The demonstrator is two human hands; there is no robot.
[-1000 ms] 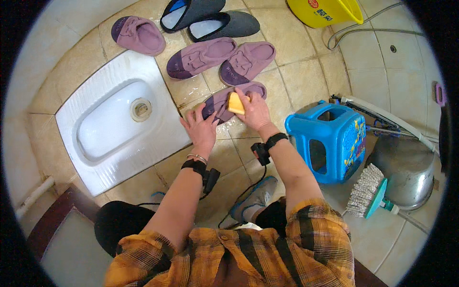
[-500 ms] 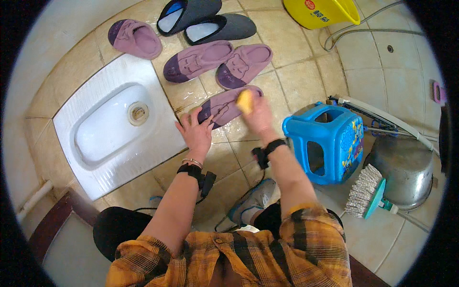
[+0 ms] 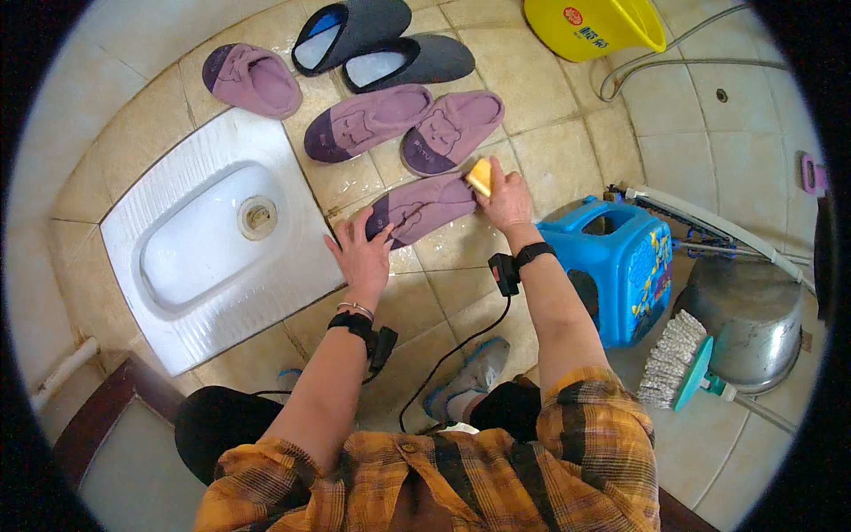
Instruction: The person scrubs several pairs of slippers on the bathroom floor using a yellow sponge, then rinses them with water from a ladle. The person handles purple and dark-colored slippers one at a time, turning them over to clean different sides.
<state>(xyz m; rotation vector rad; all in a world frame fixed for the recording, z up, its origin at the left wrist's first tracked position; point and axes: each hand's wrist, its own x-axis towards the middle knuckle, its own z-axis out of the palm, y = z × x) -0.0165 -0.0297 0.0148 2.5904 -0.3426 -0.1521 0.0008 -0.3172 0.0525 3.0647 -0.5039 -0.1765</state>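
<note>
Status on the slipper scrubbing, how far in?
Hard to call any slipper done: the tiles around the purple slipper look wet, and no finished pile shows. In hand: the left hand pins that slipper at one end while the right hand presses a yellow soap bar on the other. Left: three more purple slippers and two grey slippers lie beyond, looking dry.

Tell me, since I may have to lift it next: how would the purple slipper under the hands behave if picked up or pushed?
The purple slipper looks like soft fabric, so it would probably flop. It and the tile floor shine wet, so it may slide and feel heavier. The left hand presses its toe end; the right hand holds a yellow bar.
</note>
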